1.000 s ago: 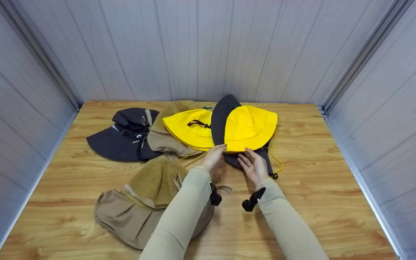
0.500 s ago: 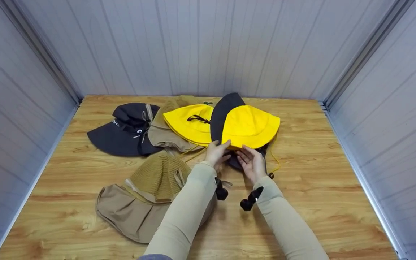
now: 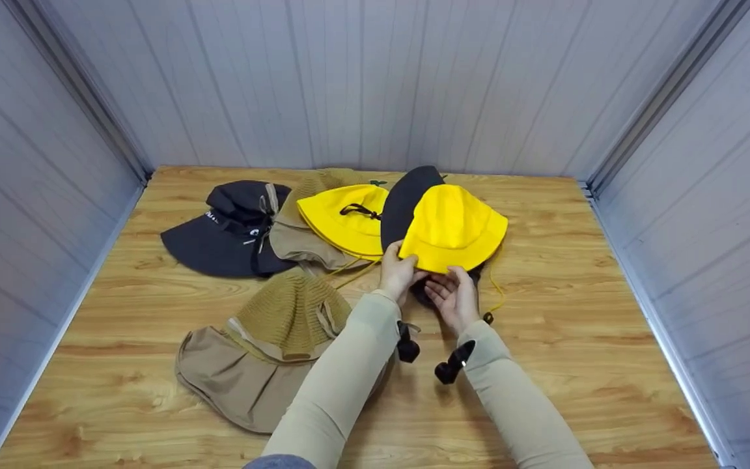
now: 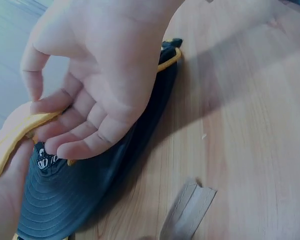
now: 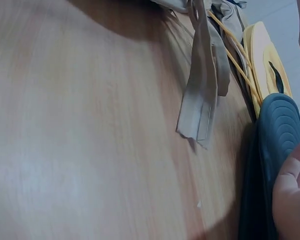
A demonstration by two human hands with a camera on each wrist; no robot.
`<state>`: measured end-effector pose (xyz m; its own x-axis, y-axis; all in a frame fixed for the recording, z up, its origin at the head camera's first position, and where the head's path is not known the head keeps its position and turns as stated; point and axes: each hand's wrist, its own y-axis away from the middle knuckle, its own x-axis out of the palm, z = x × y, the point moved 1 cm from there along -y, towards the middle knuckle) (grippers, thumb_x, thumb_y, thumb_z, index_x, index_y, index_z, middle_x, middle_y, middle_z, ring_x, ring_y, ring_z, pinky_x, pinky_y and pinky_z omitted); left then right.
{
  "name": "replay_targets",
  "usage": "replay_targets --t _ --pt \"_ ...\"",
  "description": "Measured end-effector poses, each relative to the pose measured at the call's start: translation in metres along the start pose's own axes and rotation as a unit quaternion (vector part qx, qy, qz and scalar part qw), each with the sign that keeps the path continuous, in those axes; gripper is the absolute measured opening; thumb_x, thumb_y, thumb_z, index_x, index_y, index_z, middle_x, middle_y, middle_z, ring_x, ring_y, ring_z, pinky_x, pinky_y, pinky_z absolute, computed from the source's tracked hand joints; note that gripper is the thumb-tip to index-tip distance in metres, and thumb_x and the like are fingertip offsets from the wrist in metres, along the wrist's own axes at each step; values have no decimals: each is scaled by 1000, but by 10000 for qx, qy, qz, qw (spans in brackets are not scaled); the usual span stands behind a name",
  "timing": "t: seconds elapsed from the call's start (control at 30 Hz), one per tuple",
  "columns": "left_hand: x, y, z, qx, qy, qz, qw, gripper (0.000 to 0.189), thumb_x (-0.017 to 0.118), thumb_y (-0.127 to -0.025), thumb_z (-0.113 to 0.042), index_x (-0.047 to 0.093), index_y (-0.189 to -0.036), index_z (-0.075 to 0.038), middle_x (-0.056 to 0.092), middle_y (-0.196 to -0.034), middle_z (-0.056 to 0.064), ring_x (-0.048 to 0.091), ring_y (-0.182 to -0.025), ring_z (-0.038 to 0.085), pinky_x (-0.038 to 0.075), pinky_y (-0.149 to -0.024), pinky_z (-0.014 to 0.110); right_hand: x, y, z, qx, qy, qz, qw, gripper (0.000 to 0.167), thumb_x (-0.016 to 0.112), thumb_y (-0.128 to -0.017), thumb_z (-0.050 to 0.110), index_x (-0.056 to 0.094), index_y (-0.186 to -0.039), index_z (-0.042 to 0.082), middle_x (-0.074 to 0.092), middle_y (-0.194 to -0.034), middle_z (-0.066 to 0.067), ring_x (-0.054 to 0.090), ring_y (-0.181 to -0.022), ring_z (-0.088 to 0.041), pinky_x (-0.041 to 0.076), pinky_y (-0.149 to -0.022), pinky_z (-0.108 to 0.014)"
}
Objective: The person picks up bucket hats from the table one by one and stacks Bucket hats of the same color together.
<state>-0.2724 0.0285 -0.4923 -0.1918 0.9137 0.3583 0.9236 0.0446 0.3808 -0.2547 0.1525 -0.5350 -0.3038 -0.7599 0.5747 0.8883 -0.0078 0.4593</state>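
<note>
In the head view my left hand [image 3: 397, 277] grips the near left brim of a yellow bucket hat [image 3: 456, 228]. My right hand [image 3: 454, 298] pinches the same brim farther right, its other fingers loosely bent underneath. The left wrist view shows the yellow brim edge [image 4: 32, 121] between the hands. This hat lies over a dark bucket hat [image 3: 411, 202], whose stitched brim [image 4: 65, 192] bears white lettering. A yellow cord [image 3: 495, 290] hangs at the right. Left of them, another yellow bucket hat [image 3: 342, 225] with a black cord partly slips behind the dark brim.
A black hat [image 3: 225, 244] lies at the back left, beside a tan knit-topped hat [image 3: 300, 238]. A second tan hat [image 3: 245, 391] lies in front, partly behind my left sleeve. Its fabric tie [image 5: 200, 100] trails on the wooden table [image 3: 609, 365]. Panel walls [image 3: 362, 85] enclose three sides.
My left hand has shifted right and slightly up along the yellow brim. The yellow hat has tilted and moved a little right, showing more dark brim. My right hand stays at its front edge.
</note>
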Motion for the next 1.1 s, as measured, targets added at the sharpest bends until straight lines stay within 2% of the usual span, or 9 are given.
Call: replay_targets --t 0.1,0.2,0.3,0.4,0.5,0.63,0.73,0.9,1.1 --pt "-1 2 0 15 227 88 9997 40 41 -101 6 40 -140 -2 50 -135 25 64 -110 34 58 -89 43 -3 -2 3 57 -232 -134 9996 20 54 -98 26 50 -106 8 66 -96 -8 67 -84 -21 58 -84 -32" --pt "-3 4 -1 4 377 135 9992 40 40 -101 4 40 -140 -2 51 -131 24 66 -102 31 58 -89 44 -6 -5 8 79 -635 -169 9978 35 55 -99 27 42 -128 11 58 -114 -9 64 -99 -23 54 -95 -33" --pt "-8 4 -3 36 514 164 9985 40 40 -99 4 42 -139 -2 54 -126 22 65 -95 28 57 -89 47 -6 -8 15 134 -1145 -209 9931 44 56 -100 26 36 -138 15 50 -124 -7 57 -111 -21 50 -102 -32" --pt "-15 3 -5 63 676 169 9975 42 40 -97 4 43 -138 -2 54 -121 19 62 -94 26 55 -88 47 -6 -11 23 189 -1579 -237 9870 40 57 -99 23 42 -136 17 50 -125 -2 54 -112 -16 49 -101 -28" --pt "-21 2 -8 60 773 144 9969 44 40 -95 3 44 -138 -3 54 -117 15 60 -96 24 54 -83 44 -7 -12 32 180 -1863 -306 9818 31 59 -99 20 49 -127 17 55 -119 2 58 -106 -12 51 -93 -26" --pt "-28 2 -12 63 836 125 9964 44 41 -94 2 45 -138 -3 55 -112 12 60 -92 21 53 -75 37 -10 -11 42 140 -1965 -406 9796 25 60 -98 17 53 -123 16 59 -114 2 62 -98 -12 54 -84 -24" --pt "-31 2 -14 134 918 164 9956 42 40 -93 3 45 -135 -1 55 -107 10 58 -87 19 53 -69 33 -14 -10 47 44 -1925 -458 9802 26 60 -99 16 53 -124 16 59 -115 3 61 -97 -11 54 -82 -24" --pt "-34 3 -16 200 942 146 9952 36 40 -92 2 48 -128 -1 54 -101 8 57 -81 17 52 -64 29 -22 -8 57 -52 -1854 -506 9813 40 59 -99 14 48 -137 18 56 -123 5 60 -103 -10 52 -87 -24" --pt "-40 3 -18 323 607 -83 9976 33 43 -90 3 52 -122 0 54 -95 6 53 -74 14 44 -58 23 -33 -5 70 -268 -1642 -541 9846 50 59 -99 13 44 -146 18 53 -138 5 53 -123 -11 45 -105 -26"
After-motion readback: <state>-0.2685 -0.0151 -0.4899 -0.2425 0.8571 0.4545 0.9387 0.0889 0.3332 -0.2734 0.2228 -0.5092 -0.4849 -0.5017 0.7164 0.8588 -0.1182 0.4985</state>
